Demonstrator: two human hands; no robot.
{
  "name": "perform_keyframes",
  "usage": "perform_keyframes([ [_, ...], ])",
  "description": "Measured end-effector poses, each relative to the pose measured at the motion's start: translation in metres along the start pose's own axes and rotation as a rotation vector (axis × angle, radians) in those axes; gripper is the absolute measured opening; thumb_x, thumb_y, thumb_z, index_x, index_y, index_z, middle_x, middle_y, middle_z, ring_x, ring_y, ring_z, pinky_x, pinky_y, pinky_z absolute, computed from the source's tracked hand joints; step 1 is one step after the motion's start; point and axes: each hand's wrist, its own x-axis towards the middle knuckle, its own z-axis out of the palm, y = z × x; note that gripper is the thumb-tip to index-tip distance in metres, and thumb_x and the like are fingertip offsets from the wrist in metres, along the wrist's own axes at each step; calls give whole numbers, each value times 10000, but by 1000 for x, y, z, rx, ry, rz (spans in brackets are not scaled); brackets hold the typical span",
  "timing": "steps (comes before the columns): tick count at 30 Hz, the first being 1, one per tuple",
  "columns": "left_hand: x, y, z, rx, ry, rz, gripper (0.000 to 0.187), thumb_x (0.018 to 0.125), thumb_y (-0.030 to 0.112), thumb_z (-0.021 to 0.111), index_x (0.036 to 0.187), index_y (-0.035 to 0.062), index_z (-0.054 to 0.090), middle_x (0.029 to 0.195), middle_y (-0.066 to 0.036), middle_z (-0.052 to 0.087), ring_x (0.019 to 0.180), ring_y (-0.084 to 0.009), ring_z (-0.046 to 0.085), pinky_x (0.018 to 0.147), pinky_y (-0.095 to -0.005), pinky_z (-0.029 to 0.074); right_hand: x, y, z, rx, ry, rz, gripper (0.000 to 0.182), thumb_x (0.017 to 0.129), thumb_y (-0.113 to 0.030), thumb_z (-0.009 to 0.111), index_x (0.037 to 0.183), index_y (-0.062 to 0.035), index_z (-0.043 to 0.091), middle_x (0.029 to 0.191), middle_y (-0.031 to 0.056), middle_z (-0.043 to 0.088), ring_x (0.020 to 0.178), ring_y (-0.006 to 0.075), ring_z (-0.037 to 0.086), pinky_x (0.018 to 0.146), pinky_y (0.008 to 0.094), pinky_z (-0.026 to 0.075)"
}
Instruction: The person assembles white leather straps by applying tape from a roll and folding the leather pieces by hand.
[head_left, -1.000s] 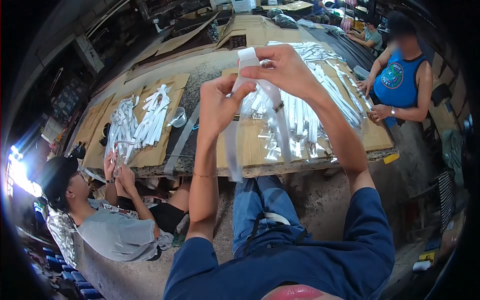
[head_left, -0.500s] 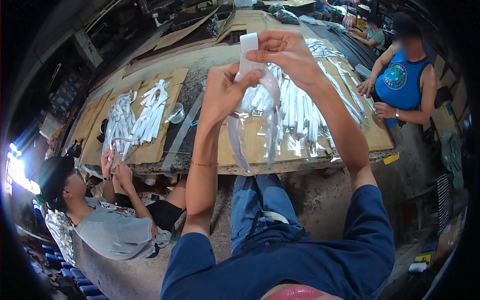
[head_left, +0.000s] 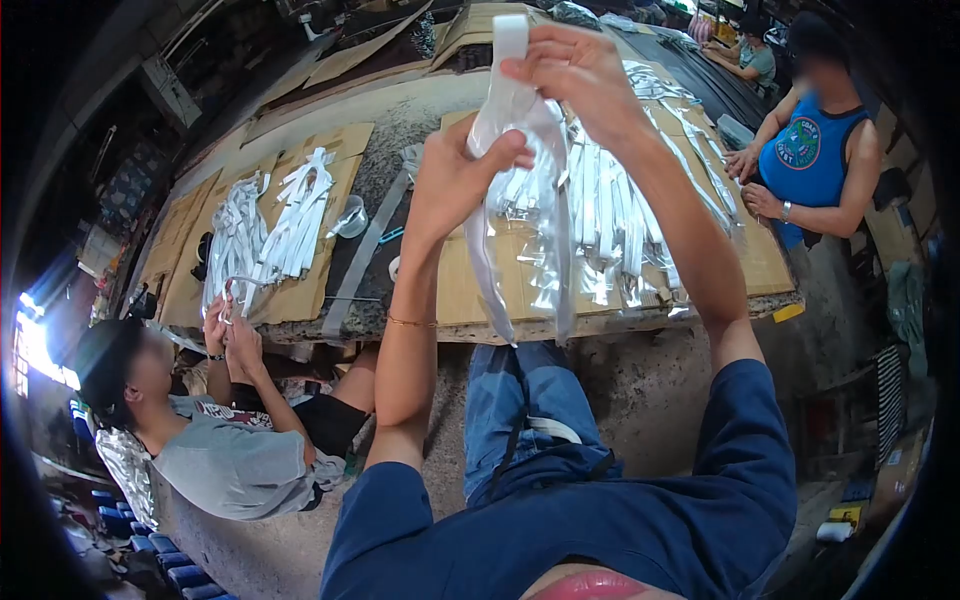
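My right hand [head_left: 580,80] is raised over the table, pinching a white strap [head_left: 510,38] near its flat top end. From there the strap hangs in two long strands, with what looks like clear plastic around them, their lower ends reaching the table's front edge. My left hand [head_left: 462,175] is beside the upper part of the strands, its thumb stretched out across them and apart from the fingers. Its fingertips are partly hidden behind the strap. Behind the strands, a pile of similar white straps [head_left: 610,215] in shiny plastic lies on cardboard.
More white straps [head_left: 305,215] lie on cardboard [head_left: 345,165] at the left, near a clear plastic cup [head_left: 350,218]. A seated person [head_left: 230,440] handles a strap there. Another person in a blue top [head_left: 815,160] stands at the table's right side. A yellow piece [head_left: 788,313] sits at the right corner.
My right hand has risen with the strap's top end, and the two strands have spread apart. My left thumb has lifted away from its pinch on the strap.
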Motion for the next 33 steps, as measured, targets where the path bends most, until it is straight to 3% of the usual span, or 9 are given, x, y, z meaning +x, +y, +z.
perform_keyframes([
  [3, -10, -59, -19, -72, -141, -178, 491, 972, 362, 564, 1215, -64, 545, 837, -108, 688, 753, -149, 661, 712, -282, 511, 41, 29, -24, -2, 102, 21, 203, 790, -60, 757, 955, -22, 646, 873, 26, 655, 724, 102, 602, 619, 228, 487],
  [10, -102, -237, -20, -200, -277, -548, 439, 976, 369, 552, 1134, -34, 623, 802, -82, 680, 708, -131, 646, 659, -274, 501, 142, 132, -65, 23, 274, -3, 201, 763, -115, 792, 758, -55, 600, 627, -17, 559, 509, 77, 483, 492, 218, 398],
  [12, -113, -269, -6, -243, -176, -684, 438, 983, 365, 541, 1164, -30, 594, 734, -70, 654, 626, -132, 625, 558, -261, 465, 168, 173, -70, -29, 339, 40, 185, 768, -105, 782, 771, -45, 607, 621, -12, 554, 523, 88, 490, 507, 232, 408],
  [14, -116, -287, 25, -582, 426, -674, 388, 985, 294, 556, 1161, -50, 584, 751, -60, 622, 564, -99, 542, 568, -244, 443, 192, 229, -76, -79, 398, 90, 170, 773, -95, 772, 783, -35, 614, 615, -6, 548, 537, 98, 497, 523, 245, 418],
  [15, -115, -291, 42, -583, 426, -674, 388, 985, 294, 556, 1161, -50, 584, 751, -60, 622, 564, -99, 542, 568, -244, 443, 203, 264, -82, -57, 400, 141, 186, 766, -98, 783, 895, -33, 668, 741, 16, 633, 637, 96, 573, 565, 252, 468],
  [17, -111, -294, 72, -287, 735, -632, 412, 978, 251, 552, 1264, -38, 492, 705, -57, 569, 547, -128, 546, 537, -300, 447, 217, 326, -87, -42, 441, 207, 293, 734, -106, 817, 1000, -23, 727, 887, 48, 724, 725, 100, 652, 602, 273, 525],
  [19, -117, -306, 84, 308, 520, -553, 465, 934, 177, 592, 1311, -37, 422, 668, -77, 560, 515, -143, 535, 477, -306, 407, 221, 388, -92, -47, 469, 234, 307, 726, -107, 825, 1001, -14, 726, 892, 56, 724, 731, 108, 655, 614, 276, 528],
  [28, -120, -322, 93, 562, 342, -636, 553, 848, 253, 684, 1286, 13, 446, 672, -45, 586, 554, -235, 602, 513, -380, 483, 240, 563, -127, -208, 652, 458, 420, 722, -151, 852, 1068, 18, 684, 929, 57, 693, 749, 121, 612, 640, 260, 490],
  [33, -116, -325, 92, 689, 321, -513, 593, 826, 245, 713, 1295, 27, 424, 641, -47, 553, 525, -227, 577, 489, -367, 465, 239, 616, -146, -150, 798, 309, 377, 718, -147, 853, 1028, 1, 698, 912, 54, 693, 758, 127, 612, 688, 270, 497],
])
